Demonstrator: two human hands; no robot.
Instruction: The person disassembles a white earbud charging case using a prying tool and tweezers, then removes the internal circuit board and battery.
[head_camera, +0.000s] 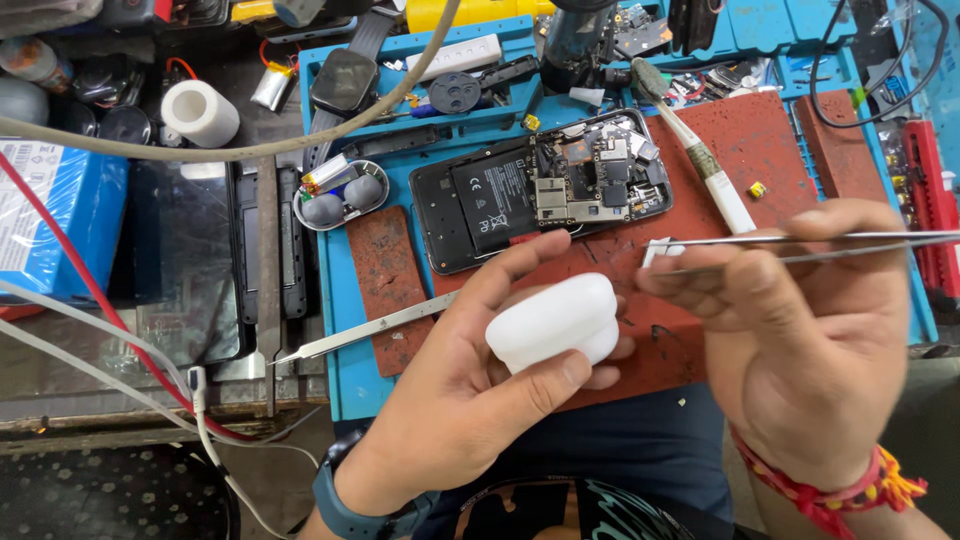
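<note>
Head view: my left hand (470, 400) pinches the white earbud case (553, 322); right hand (800, 330) fingers squeeze tweezers (800, 245), which next need steady aim.

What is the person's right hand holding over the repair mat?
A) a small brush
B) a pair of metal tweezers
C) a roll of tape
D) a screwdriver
B: the right hand pinches thin metal tweezers whose tips hold a small white piece, while the left hand holds a white earbud case.
</note>
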